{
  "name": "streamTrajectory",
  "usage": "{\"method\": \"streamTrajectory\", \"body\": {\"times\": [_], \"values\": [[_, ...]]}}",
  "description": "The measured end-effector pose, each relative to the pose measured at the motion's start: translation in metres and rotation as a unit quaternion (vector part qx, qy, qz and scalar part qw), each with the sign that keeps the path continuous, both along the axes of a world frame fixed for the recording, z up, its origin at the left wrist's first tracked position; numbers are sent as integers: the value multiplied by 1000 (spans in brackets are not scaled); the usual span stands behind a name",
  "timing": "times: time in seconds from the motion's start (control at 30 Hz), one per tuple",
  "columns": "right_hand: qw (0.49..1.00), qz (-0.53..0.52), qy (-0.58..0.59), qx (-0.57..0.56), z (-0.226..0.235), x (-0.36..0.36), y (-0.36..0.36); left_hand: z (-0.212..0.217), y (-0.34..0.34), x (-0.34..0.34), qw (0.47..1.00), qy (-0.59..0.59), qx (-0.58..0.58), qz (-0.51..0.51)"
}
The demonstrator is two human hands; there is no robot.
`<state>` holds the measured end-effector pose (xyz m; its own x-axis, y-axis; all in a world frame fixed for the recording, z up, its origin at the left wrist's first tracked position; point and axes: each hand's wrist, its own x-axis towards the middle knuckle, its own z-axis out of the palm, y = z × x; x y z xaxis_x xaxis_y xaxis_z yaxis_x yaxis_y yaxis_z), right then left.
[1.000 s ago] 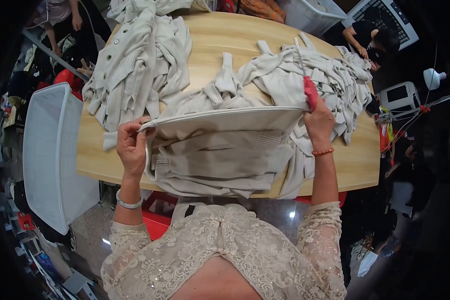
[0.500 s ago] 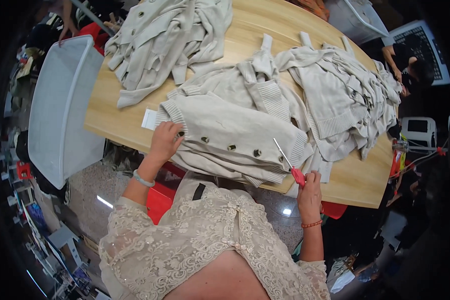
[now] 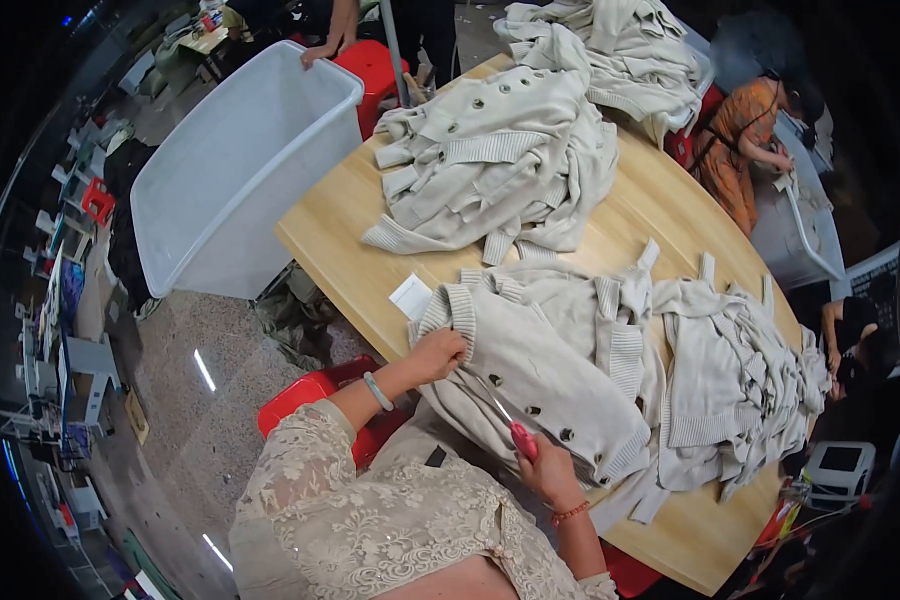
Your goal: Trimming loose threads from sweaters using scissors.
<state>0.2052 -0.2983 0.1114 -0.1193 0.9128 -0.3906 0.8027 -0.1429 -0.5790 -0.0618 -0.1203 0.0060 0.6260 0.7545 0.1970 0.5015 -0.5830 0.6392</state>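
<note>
With the left hand (image 3: 438, 352) pinching the cream cardigan's (image 3: 545, 385) ribbed edge and the right hand (image 3: 548, 470) closed round pink-handled snips (image 3: 510, 425) whose blades lie on the knit between the hands, a careless snip could nick the yarn.

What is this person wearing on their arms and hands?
Both arms come out of cream lace sleeves with a floral pattern. The left hand is bare, with a pale green bangle at the wrist. The right hand is bare too, with a thin red bracelet.
</note>
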Motion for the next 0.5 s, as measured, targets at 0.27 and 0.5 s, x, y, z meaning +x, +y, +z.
{"method": "streamTrajectory", "body": {"times": [0.27, 0.5], "values": [[997, -20, 72, 18, 14, 0, 18, 35, 2, 4, 998, -5, 58, 38], [997, -75, -7, -13, 35, 28, -28, 15, -27, 60, 991, -84, -108, -11]]}}
